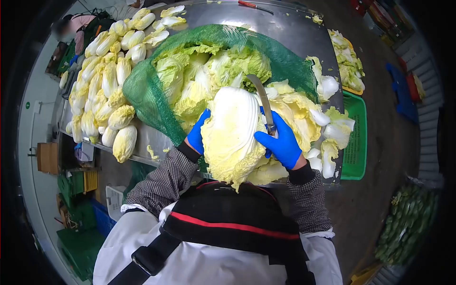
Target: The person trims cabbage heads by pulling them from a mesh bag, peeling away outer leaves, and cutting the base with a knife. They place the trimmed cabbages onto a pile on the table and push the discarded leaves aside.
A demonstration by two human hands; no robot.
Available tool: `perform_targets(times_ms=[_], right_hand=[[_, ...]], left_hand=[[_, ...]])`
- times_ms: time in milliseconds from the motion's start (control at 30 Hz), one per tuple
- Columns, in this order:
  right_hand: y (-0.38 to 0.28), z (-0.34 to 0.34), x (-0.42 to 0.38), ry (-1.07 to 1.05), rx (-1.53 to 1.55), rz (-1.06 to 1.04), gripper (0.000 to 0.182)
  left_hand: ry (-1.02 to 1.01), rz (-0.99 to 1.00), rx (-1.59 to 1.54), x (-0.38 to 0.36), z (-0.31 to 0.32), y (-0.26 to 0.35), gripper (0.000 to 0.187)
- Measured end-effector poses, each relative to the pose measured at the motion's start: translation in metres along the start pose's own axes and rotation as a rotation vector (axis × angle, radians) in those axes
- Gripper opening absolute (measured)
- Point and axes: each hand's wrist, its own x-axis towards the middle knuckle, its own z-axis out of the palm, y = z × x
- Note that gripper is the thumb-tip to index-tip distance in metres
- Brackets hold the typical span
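Observation:
A large napa cabbage (232, 126) with a white base and yellow, frilly leaves is held up in front of my body, base pointing away. My left hand (197, 132), in a blue glove, grips its left side; its fingers are partly hidden behind the leaves. On the other side, my blue-gloved right hand (282, 142) is closed round the handle of a knife (262, 97), with its thumb against the cabbage. The curved blade points up and away. Behind lies a green mesh sack (149, 90), open toward me, with several leafy cabbages (190, 78) inside.
Many trimmed cabbages (109, 80) are heaped on the left of the metal table (294, 35). Loose leaves (294, 114) pile up at the right edge, above a green crate (355, 142). A red-handled tool (254, 6) lies at the far edge. Another person (78, 28) is at far left.

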Motion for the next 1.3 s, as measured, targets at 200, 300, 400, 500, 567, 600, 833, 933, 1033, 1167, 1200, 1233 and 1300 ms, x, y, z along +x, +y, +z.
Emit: perform_targets(times_ms=[200,300,400,500,567,600,833,933,1033,1167,1200,1233,1300], right_hand=[[0.012,0.000,0.002,0.153,-0.394,-0.200,0.066],[0.019,-0.015,0.010,0.328,-0.760,0.003,0.063],[0.034,-0.021,0.018,0.462,-0.953,-0.345,0.065],[-0.019,0.004,0.008,0.148,-0.348,-0.093,0.070],[-0.025,0.016,0.009,0.132,-0.514,-0.162,0.074],[-0.021,0.017,0.011,0.154,-0.612,-0.135,0.075],[-0.003,0.025,0.013,0.203,-0.579,-0.189,0.065],[-0.003,0.016,0.013,0.116,-0.092,0.061,0.058],[-0.005,0.007,0.000,0.072,-0.154,0.023,0.054],[-0.001,0.011,-0.001,0.176,-0.501,-0.241,0.064],[0.002,0.012,-0.001,0.183,-0.447,-0.259,0.065],[0.002,0.012,-0.001,0.184,-0.444,-0.258,0.065],[0.004,0.014,-0.002,0.220,-0.517,-0.227,0.063]], left_hand=[[-0.179,0.038,-0.058,0.008,0.002,-0.008,0.068],[-0.101,0.038,-0.034,0.001,0.001,0.000,0.069],[-0.086,0.033,-0.057,0.003,0.000,0.008,0.070],[-0.122,0.043,-0.082,0.011,-0.001,0.013,0.071],[-0.162,0.085,-0.019,0.010,0.007,0.008,0.065],[-0.063,0.244,0.231,0.011,0.007,0.006,0.062],[0.105,0.399,0.444,0.002,-0.002,0.006,0.058],[0.091,0.273,0.199,0.001,-0.010,-0.003,0.061],[0.076,0.347,0.327,-0.001,0.009,-0.002,0.059],[0.095,0.549,0.761,0.002,0.025,-0.004,0.059],[0.112,0.583,0.805,0.004,0.025,-0.005,0.060],[0.113,0.581,0.806,0.004,0.026,-0.004,0.060],[0.132,0.580,0.917,0.002,0.029,-0.005,0.064]])
